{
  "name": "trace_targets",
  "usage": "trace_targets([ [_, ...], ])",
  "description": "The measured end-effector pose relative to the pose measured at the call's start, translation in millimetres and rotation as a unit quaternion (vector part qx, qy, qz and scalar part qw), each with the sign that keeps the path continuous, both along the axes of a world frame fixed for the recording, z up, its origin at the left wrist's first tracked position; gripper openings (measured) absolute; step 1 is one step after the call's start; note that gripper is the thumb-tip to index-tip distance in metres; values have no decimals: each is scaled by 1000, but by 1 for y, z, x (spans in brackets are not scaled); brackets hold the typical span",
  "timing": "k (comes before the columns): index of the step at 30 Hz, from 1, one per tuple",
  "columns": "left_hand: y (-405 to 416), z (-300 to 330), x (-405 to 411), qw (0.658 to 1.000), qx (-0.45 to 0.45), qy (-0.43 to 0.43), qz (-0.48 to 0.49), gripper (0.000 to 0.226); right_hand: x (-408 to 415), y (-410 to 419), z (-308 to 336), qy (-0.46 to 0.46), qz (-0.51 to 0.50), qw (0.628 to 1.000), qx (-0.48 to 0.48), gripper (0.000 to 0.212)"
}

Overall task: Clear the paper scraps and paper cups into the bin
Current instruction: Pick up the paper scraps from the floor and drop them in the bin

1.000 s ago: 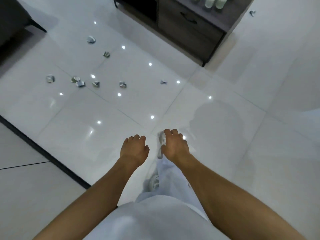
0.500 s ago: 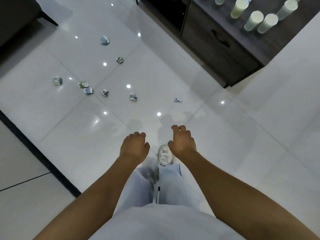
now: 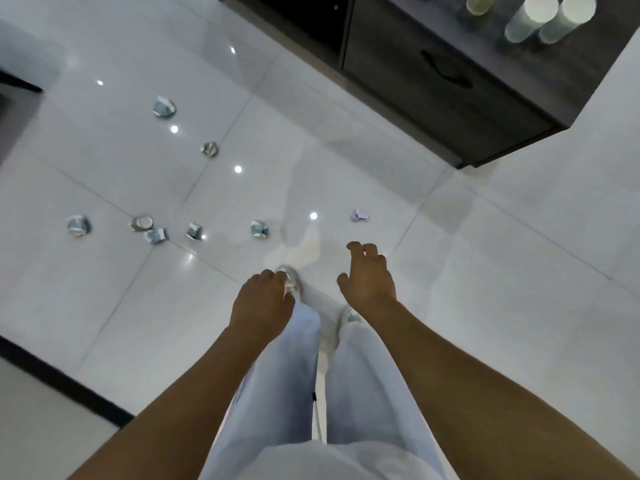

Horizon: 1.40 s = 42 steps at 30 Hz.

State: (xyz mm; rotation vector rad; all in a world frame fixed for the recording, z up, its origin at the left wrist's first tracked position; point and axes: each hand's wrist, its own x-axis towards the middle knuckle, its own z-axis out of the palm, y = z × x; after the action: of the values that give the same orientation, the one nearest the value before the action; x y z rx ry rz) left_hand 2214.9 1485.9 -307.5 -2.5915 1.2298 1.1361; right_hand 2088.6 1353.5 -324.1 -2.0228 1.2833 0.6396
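Note:
Several crushed paper cups and scraps lie scattered on the glossy white floor ahead. A small white paper scrap (image 3: 359,215) lies nearest, just beyond my right hand (image 3: 367,275), whose loosely curled fingers hold nothing. A crumpled cup (image 3: 259,229) sits ahead of my left hand (image 3: 263,301), which hangs loosely curled and empty. Further left are a scrap (image 3: 194,231), two cups close together (image 3: 147,227) and a lone cup (image 3: 78,225). Two more cups (image 3: 209,148) (image 3: 164,108) lie farther away. No bin is in view.
A dark wooden cabinet (image 3: 446,77) with a drawer stands at the upper right, with several pale cylinders (image 3: 530,19) on top. A dark furniture leg (image 3: 20,85) shows at the far left. A black floor strip (image 3: 62,382) crosses the lower left. My legs and shoes are below.
I have walked forward, so the cups, the scrap and the cabinet are closer and larger. My right hand has moved ahead toward the white scrap, fingers spreading slightly.

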Motion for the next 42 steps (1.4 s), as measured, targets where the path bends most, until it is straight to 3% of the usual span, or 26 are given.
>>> trace_targets([
  [9,-82,-122,35,998,27,56,21,35,11,-63,-133,24,-82,996,18,54],
  [21,-145,-395,45,997,17,61,48,37,18,-157,-453,27,-98,995,-6,57],
  [27,-132,-483,48,994,27,81,67,37,17,-157,-550,27,-92,993,-70,51],
  [30,-126,-497,47,991,37,95,87,37,14,-151,-563,16,-110,990,-83,40],
  [34,-127,-487,43,984,37,126,117,36,15,-132,-540,-26,-86,995,-45,41],
  [42,-144,-374,57,954,15,193,229,35,60,-73,-395,-129,-41,989,64,67],
])
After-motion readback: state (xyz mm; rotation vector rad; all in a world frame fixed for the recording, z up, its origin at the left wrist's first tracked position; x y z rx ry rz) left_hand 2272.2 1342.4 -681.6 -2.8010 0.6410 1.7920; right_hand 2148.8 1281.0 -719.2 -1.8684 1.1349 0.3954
